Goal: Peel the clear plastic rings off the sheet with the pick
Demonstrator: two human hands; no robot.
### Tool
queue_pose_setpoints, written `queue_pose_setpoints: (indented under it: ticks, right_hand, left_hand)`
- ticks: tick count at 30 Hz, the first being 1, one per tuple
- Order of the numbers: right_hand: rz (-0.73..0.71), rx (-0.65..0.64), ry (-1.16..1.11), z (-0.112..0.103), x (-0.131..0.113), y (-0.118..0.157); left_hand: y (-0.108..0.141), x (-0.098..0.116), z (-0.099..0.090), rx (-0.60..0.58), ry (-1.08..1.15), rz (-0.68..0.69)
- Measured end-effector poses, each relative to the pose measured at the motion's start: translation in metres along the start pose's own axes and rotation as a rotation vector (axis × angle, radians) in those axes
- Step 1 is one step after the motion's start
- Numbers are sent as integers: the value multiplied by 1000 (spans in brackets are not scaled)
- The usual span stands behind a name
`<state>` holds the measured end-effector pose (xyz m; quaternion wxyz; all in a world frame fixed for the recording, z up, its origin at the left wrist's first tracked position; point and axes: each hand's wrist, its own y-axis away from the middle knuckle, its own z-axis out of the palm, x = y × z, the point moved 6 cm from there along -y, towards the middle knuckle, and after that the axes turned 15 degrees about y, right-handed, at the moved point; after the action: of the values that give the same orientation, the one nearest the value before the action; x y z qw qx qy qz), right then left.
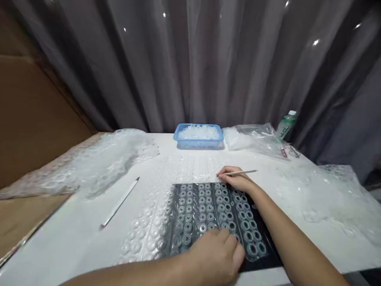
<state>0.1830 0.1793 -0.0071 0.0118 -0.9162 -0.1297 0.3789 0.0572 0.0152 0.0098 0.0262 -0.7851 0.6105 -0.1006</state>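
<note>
A clear plastic blister sheet (205, 210) with rows of round pockets lies over a black mat (268, 254) on the white table. My left hand (216, 254) rests fingers-down on the sheet's near edge and holds nothing that I can see. My right hand (236, 180) sits at the sheet's far right corner and grips a thin stick (242, 172) that points right. A second clear sheet (154, 206) lies partly under the first, to its left and behind it.
A blue basket (199, 136) of clear pieces stands at the back. Piles of clear sheets lie at the left (98, 163) and right (333, 198). A plastic bag (253, 137), a bottle (285, 124) and a white pen-like tool (119, 203) are also on the table.
</note>
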Motion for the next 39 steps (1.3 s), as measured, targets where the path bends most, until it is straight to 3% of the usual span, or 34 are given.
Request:
queue_pose_setpoints:
  ticks: [5, 9, 13, 20, 26, 28, 33, 36, 39]
  right_hand:
    - [13, -3, 4, -1, 2, -1]
    - [16, 14, 1, -2, 3, -1]
    - [18, -9, 28, -2, 3, 1]
    - [20, -2, 56, -2, -2, 3]
    - [-136, 69, 272, -2, -19, 6]
    - [-89, 121, 334, -4, -20, 7]
    - [58, 396, 378, -18, -19, 10]
    - [201, 521, 322, -33, -4, 13]
    - [345, 559, 224, -48, 14, 21]
  left_hand:
    - [1, -10, -15, -66, 210, -11]
    - [9, -47, -36, -20, 213, -257]
    - [19, -75, -26, -143, 250, -401]
    - [19, -76, -13, -248, 371, -463]
    - [19, -75, -14, -262, 404, -460]
    - [19, -74, -14, -259, 406, -459]
    - [18, -73, -14, -282, 413, -477]
    - [19, -72, -16, -281, 416, -476]
    - [20, -71, -17, -284, 431, -466]
